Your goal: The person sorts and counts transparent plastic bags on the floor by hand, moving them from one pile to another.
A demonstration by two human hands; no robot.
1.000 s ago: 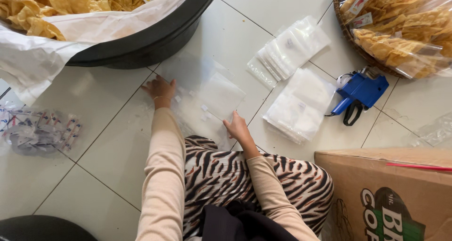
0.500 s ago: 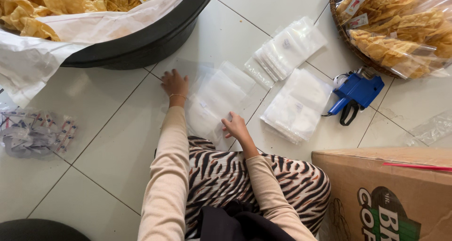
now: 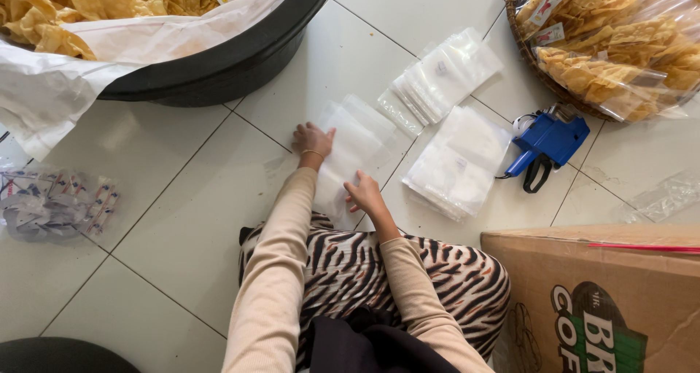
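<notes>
Left hand lies flat, fingers spread, on a stack of clear plastic bags on the tiled floor. Right hand rests open on the stack's near edge; neither grips.

Left hand and right hand flat, palms down (fingers spread)

Top left sits a big black tub, lined with white plastic and piled with yellow chips. Over on the top right, a woven basket is loaded with bagged chips. Just below it lies a blue label gun on the white tile floor. Far left, a heap of small sachets. Bottom right, a brown cardboard box.
</notes>
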